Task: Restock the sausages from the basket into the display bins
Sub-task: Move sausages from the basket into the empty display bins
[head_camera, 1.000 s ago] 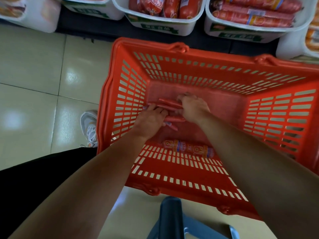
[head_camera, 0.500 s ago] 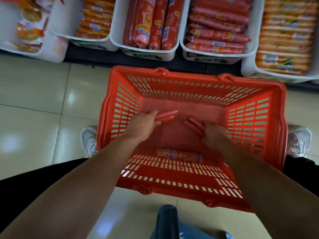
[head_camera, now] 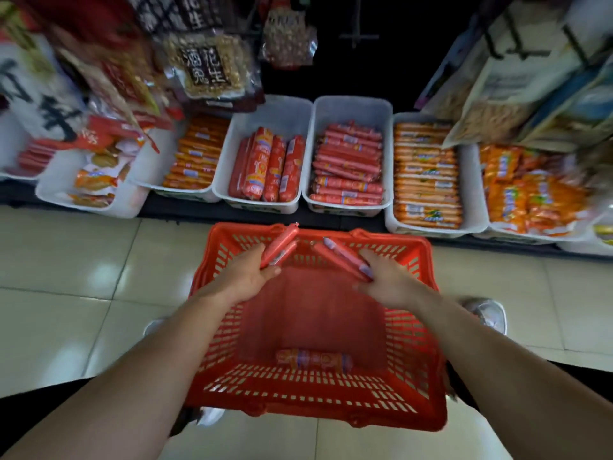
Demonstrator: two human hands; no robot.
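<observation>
The left hand [head_camera: 247,277] grips a pair of thin sausages [head_camera: 280,247], their long axes slanting away and rightward. The right hand [head_camera: 388,280] grips another thin pair [head_camera: 345,257] slanting away and leftward, so the far tips converge. Both forearms reach over the red basket [head_camera: 315,403], where one thicker sausage [head_camera: 313,360] lies crosswise. White display bins [head_camera: 348,111] stand beyond.
</observation>
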